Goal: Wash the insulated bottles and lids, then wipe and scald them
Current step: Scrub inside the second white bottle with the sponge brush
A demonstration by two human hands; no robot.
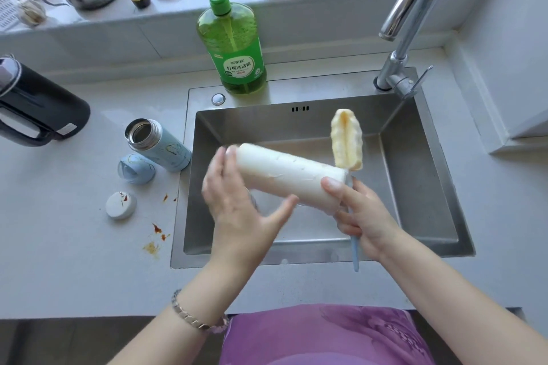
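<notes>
Soapy white bottle (284, 172) held sideways over sink (415, 172). Right hand (361, 216) grips its right end plus sponge brush (347, 139) handle. Left hand (237, 204) blurred at left end, probably cupping; grip cannot tell. Open blue bottle (160, 145) and 2 lids (136, 169) on bench (74, 246), left of sink.

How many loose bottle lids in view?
2. A blue lid beside the open blue bottle; a white lid nearer the front edge. Part of the sink is hidden, so another may be there.
</notes>
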